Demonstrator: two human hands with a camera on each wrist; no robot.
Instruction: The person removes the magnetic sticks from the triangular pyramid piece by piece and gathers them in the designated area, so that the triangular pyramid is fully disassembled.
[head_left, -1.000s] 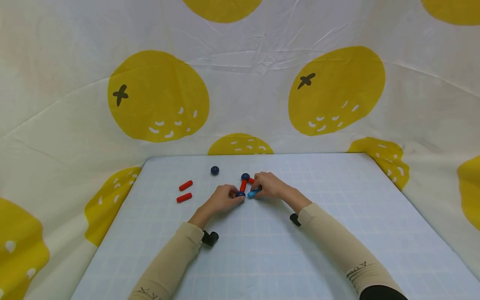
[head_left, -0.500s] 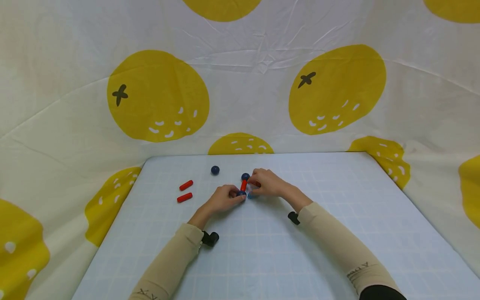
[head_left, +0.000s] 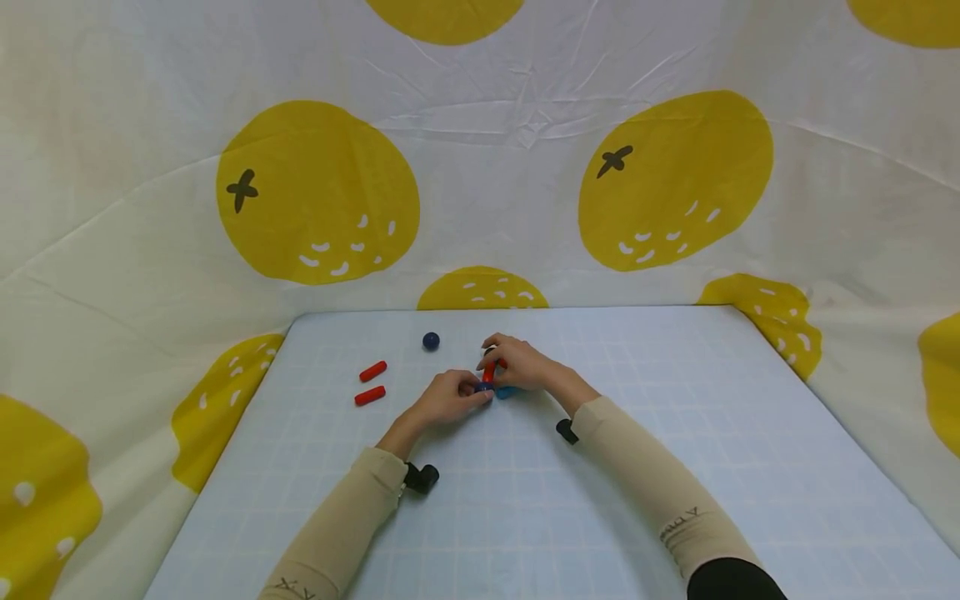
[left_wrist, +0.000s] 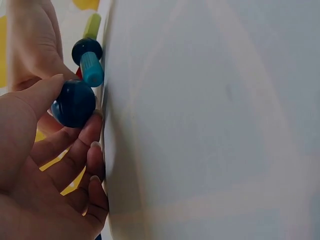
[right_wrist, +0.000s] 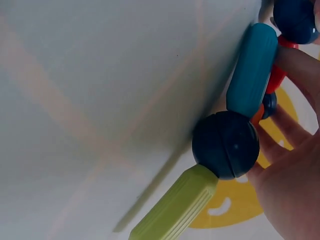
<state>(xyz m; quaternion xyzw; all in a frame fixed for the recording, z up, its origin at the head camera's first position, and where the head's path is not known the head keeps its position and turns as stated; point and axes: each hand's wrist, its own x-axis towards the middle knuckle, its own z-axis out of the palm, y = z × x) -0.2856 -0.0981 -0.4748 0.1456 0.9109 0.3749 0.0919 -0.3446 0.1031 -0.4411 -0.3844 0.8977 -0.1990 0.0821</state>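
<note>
Left grip (head_left: pixel 448 397) pinches navy ball (left_wrist: pixel 74 103); right grip (head_left: pixel 527 365) at red rod (head_left: pixel 489 372), closure unclear.
Ball, between left thumb (left_wrist: pixel 46 93) and fingertips (left_wrist: pixel 92 128), likely light, rigid, slick; best held at its widest.

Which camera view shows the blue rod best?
The right wrist view: the blue rod appears large there, side-on along its length, down to a dark blue ball. The left wrist view shows it smaller, with one end facing the camera. The head view shows only a small part beside the right hand.
</note>
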